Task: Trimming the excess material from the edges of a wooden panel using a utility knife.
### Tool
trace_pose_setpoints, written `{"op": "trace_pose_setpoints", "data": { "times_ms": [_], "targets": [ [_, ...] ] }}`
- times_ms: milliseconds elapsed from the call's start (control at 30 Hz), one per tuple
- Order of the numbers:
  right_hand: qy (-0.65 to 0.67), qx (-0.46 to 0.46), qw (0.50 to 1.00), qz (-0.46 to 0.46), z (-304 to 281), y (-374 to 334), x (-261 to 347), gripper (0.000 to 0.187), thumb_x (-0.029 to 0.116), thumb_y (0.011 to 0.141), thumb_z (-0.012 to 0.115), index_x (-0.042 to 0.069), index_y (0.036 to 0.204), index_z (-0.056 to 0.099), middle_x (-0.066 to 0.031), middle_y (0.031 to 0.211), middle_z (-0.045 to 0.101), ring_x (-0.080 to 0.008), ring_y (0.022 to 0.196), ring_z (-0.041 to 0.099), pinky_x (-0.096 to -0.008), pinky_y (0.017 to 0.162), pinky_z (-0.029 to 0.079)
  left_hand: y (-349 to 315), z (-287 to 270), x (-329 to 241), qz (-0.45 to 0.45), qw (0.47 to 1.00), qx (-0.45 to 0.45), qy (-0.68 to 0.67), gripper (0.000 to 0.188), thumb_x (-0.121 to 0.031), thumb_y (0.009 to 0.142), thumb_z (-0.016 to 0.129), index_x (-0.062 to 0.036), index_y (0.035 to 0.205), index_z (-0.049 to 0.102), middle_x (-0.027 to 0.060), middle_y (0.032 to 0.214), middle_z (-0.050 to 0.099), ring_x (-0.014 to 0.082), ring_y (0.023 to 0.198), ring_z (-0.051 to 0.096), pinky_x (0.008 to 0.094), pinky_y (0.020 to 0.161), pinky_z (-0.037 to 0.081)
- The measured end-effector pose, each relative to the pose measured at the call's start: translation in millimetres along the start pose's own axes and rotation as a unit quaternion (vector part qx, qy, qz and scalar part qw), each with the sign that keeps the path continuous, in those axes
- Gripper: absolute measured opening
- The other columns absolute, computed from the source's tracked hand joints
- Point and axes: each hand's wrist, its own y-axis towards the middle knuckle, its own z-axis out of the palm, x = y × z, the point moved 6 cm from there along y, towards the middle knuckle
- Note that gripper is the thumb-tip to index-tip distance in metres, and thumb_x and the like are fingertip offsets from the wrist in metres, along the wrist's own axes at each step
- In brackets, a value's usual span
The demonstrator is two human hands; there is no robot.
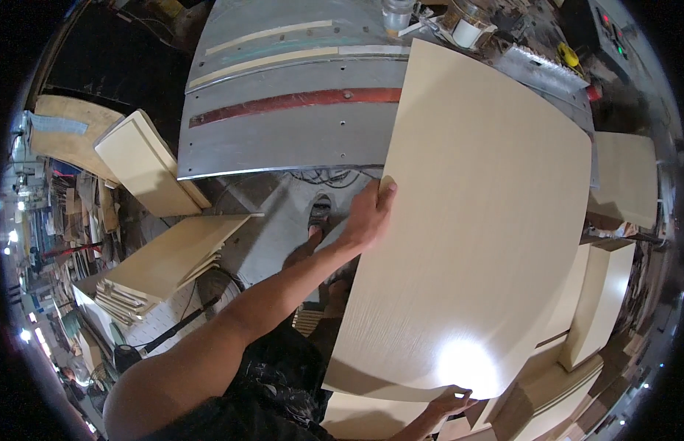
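Note:
A large pale wooden panel (474, 220) with a smooth face takes up the right middle of the view. My left hand (373, 213) grips its left edge, thumb on top and the other fingers hidden beneath. At the panel's near edge my right hand (449, 403) pinches the rim close to the corner, beside a bright patch of glare. The far part of the panel lies over the right side of a grey metal machine table (283, 147), which has a red strip (294, 105) and pale strips across it.
Stacked panels (165, 261) stand at left, with more boards (147, 158) behind them. Further panel stacks (599, 301) line the right side. A clear jar (467, 26) and a plastic cup (397, 15) sit at the table's far end. A control box (614, 37) has lit indicators.

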Motion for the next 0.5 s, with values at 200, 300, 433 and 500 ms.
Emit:
{"op": "trace_pose_setpoints", "data": {
  "times_ms": [200,300,433,500],
  "targets": [
    [-0.213,-0.135,0.939,-0.235,1.2,6.2,23.9,0.026,-0.002,0.086,0.045,-0.009,0.109,0.055,-0.0212,0.117,0.049,-0.0304,0.096,0.057,-0.0368,0.08,0.051,1.5,-13.7,4.7,-0.032,0.999,-0.011,0.003,0.042,-0.039,0.094,0.042,0.0018,0.089,0.05,0.0216,0.076,0.056,0.0385,0.071,0.055,0.0431,0.062,0.042],
    [0.349,0.002,0.932,-0.098,10.7,24.6,-6.3,0.031,0.002,0.087,0.044,-0.008,0.116,0.051,-0.0208,0.122,0.046,-0.0305,0.101,0.055,-0.0367,0.081,0.051,1.3,-20.0,7.4,-0.029,0.999,-0.027,-0.007,0.043,-0.041,0.094,0.042,0.0013,0.087,0.049,0.0213,0.074,0.055,0.0369,0.069,0.054,0.0428,0.062,0.041],
    [-0.102,-0.052,0.974,-0.197,11.9,3.0,13.4,0.037,0.009,0.09,0.04,-0.005,0.124,0.044,-0.0198,0.126,0.044,-0.0289,0.108,0.051,-0.035,0.082,0.048,3.5,-37.6,5.7,-0.036,0.999,-0.017,-0.002,0.043,-0.04,0.093,0.043,0.0011,0.086,0.049,0.0207,0.073,0.055,0.0368,0.068,0.055,0.0426,0.061,0.041],
    [0.172,0.014,0.974,-0.144,20.3,3.0,7.0,0.04,0.008,0.091,0.039,-0.003,0.129,0.038,-0.0215,0.123,0.044,-0.0298,0.11,0.05,-0.0375,0.084,0.047,10.3,-51.9,7.3,-0.039,0.999,0.001,0.004,0.042,-0.039,0.093,0.043,0.0013,0.084,0.05,0.0201,0.072,0.055,0.0366,0.068,0.055,0.0433,0.061,0.042]
  ]
}}
